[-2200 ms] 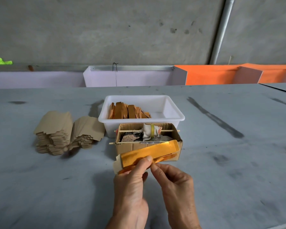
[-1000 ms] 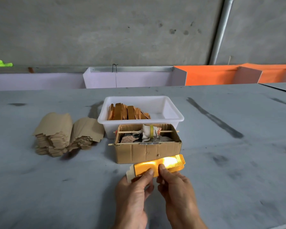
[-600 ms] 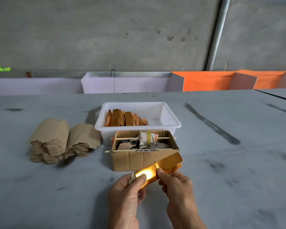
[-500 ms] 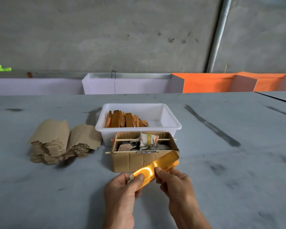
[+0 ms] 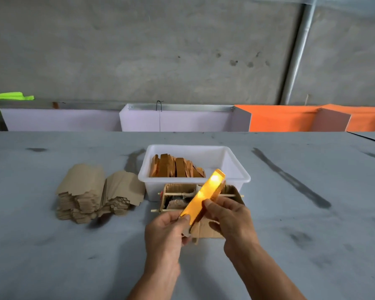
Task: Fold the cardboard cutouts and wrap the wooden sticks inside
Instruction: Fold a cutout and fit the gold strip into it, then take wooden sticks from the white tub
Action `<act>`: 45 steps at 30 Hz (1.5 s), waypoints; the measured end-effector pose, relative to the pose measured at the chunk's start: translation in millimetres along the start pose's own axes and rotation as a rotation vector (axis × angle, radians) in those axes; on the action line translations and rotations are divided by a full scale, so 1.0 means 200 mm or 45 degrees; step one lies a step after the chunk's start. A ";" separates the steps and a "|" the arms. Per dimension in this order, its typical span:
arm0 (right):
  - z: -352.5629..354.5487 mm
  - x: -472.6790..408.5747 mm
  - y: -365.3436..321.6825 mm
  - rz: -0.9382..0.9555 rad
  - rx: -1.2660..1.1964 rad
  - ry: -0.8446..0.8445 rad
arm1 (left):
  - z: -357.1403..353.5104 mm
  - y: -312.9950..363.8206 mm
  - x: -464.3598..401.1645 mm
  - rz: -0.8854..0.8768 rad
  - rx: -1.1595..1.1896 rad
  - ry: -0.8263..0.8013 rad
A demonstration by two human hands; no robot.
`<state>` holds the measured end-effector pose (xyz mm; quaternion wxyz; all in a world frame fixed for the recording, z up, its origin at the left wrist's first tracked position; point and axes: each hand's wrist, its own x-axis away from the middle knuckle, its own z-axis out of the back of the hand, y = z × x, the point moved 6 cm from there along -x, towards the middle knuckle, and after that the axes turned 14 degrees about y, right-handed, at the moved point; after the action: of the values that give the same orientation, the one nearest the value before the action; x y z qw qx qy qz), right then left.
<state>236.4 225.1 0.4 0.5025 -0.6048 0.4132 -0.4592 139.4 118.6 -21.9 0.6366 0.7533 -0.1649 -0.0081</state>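
- On the grey table we see, largest first: a white plastic tub holding finished orange-wrapped pieces; just in front of it and touching, a small open cardboard box with thin skewers across its top and scraps inside; left of the tub, two leaning stacks of brown cardboard cutouts.
- Behind the table: white panels, orange panels, a concrete wall with a grey pipe.
- Our hands and the wrap block most of the cardboard box's front and middle.
- Versus half a second ago: the wrap was lower and nearly flat in front of the box; now it tilts steeply, far end up over the box toward the tub's rim. Both hands have come up with it.
- The gold-foil wrapped stick: long, narrow, shiny, with glare near the top and mid-length; plain card shows at its lower end.
- Left hand pinches the lower end, thumb on the foil face.
- Right hand grips the wrap's right edge mid-length, thumb on top, fingers curled under.
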 end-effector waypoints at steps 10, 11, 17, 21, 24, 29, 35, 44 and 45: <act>-0.31 -0.17 -0.15 0.208 0.317 0.032 | -0.12 0.21 -0.26 -0.212 -0.045 0.012; -0.34 -0.21 -0.17 0.220 0.336 0.055 | -0.14 0.23 -0.30 -0.264 -0.099 0.027; -0.51 -0.47 -0.26 0.296 0.463 0.167 | -0.24 0.35 -0.49 -0.685 -0.464 0.185; -0.60 -0.61 -0.20 0.288 0.627 0.218 | -0.28 0.33 -0.54 -0.786 -0.633 0.175; -0.65 -0.67 -0.16 0.345 0.771 0.194 | -0.28 0.32 -0.55 -0.824 -0.653 0.150; -0.75 -0.60 -0.18 0.649 1.351 0.073 | -0.21 0.29 -0.53 -0.792 -0.613 0.155; -0.96 -0.26 -0.24 1.205 1.163 -0.299 | 0.09 0.21 -0.56 -0.625 -0.557 0.455; -1.23 0.00 0.00 1.215 1.416 -0.710 | 0.44 0.13 -0.59 -0.531 -0.352 0.701; -1.24 0.01 0.03 1.236 1.486 -0.713 | 0.46 0.12 -0.60 -0.526 -0.340 0.713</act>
<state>-4.1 165.0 13.4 0.9653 -0.0910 0.1823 -0.1631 0.5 59.3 -40.3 0.7348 0.6539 0.1736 0.0487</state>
